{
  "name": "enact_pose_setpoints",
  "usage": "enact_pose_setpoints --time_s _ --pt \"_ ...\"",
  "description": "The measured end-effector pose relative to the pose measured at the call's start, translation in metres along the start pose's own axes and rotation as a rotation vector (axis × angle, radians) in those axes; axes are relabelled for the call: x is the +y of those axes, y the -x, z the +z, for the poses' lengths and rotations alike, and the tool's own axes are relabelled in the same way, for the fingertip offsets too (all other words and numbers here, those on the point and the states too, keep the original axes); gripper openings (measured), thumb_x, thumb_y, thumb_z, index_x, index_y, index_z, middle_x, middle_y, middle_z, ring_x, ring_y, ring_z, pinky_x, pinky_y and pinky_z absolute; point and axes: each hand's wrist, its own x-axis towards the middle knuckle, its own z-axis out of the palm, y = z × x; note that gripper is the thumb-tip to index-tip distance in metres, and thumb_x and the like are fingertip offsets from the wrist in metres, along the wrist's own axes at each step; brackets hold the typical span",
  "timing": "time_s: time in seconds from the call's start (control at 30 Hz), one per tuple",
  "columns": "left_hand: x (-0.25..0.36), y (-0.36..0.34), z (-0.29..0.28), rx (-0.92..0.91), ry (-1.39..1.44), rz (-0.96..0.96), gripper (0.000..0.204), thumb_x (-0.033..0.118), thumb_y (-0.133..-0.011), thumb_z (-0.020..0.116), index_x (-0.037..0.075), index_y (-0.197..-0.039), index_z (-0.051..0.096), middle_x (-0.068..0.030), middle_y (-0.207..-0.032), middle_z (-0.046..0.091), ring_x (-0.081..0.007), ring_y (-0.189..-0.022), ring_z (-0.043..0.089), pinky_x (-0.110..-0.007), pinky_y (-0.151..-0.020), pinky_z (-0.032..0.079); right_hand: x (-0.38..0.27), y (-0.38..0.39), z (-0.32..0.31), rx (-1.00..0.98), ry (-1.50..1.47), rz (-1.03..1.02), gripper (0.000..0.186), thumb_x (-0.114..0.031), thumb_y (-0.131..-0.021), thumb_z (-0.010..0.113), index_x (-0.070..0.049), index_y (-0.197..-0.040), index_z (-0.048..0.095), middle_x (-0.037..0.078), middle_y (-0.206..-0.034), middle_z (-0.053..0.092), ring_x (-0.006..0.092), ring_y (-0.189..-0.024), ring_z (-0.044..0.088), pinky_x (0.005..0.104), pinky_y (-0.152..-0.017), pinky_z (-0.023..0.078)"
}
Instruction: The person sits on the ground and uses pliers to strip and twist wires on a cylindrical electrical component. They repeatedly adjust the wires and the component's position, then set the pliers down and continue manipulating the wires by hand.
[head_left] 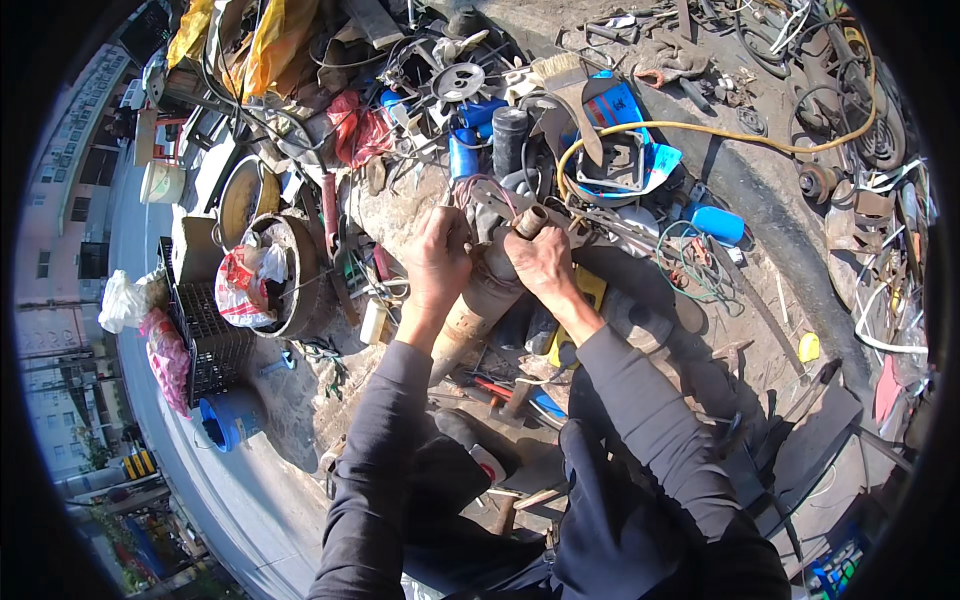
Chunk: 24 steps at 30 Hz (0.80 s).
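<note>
Sleeves: dark, both forearms (375,450) reaching forward from the lower edge over dark-clad legs.
Right hand: fingers (535,258) wrapped round a short metal tube (531,221), whose open end sticks up above the fist.
Left hand: fingers (445,240) clenched, just left of the tube; whether anything is inside them I cannot tell.
Brown cylinder: a thick, worn cylinder (466,325) lying tilted between the wrists, its upper end near both hands.
Under the right wrist: a yellow object (590,290), partly hidden.
Left side: a round tub (302,300) with a red-and-white bag (245,285), then a black crate (220,350) and a blue bucket (235,418).
Beyond the hands: a flat brush (568,85), a yellow hose (700,126), a blue cylinder (717,224) and tangled scrap on the ground.
Farthest: a pale street (235,510) and buildings (75,180).
</note>
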Motion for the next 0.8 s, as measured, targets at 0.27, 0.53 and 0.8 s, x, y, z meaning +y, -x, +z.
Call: enact_pose_setpoints --time_s 0.27,0.53,0.8 --pt "-0.01 0.017 -0.037 -0.436 0.832 -0.479 0.008 0.009 -0.108 0.064 0.003 -0.113 0.064 -0.0043 -0.105 0.068 -0.014 -0.104 0.064 -0.033 -0.099 0.052 0.005 0.011 0.002 -0.021 -0.412 0.219 0.024 -0.023 -0.084 0.072 -0.001 -0.078 0.066 0.003 -0.071 0.067 0.0137 -0.07 0.061 0.034 -0.068 0.049" --pt "-0.022 0.025 -0.009 -0.289 1.37 -0.556 0.018 0.022 -0.111 0.061 0.006 -0.103 0.06 -0.006 -0.093 0.061 -0.0231 -0.094 0.06 -0.04 -0.094 0.049 0.007 0.007 0.011 0.066 -0.441 0.167 0.017 -0.014 -0.085 0.069 -0.001 -0.075 0.065 0.002 -0.071 0.068 0.0122 -0.07 0.062 0.0346 -0.065 0.049" --pt "-0.009 0.021 0.015 -0.115 1.612 -0.548 0.029 0.025 -0.105 0.068 0.01 -0.088 0.051 -0.001 -0.074 0.045 -0.016 -0.069 0.042 -0.032 -0.071 0.04 0.014 0.005 0.01 0.037 -0.419 0.149 0.012 -0.008 -0.087 0.07 -0.001 -0.078 0.068 0.002 -0.068 0.067 0.0091 -0.063 0.061 0.0292 -0.06 0.049"
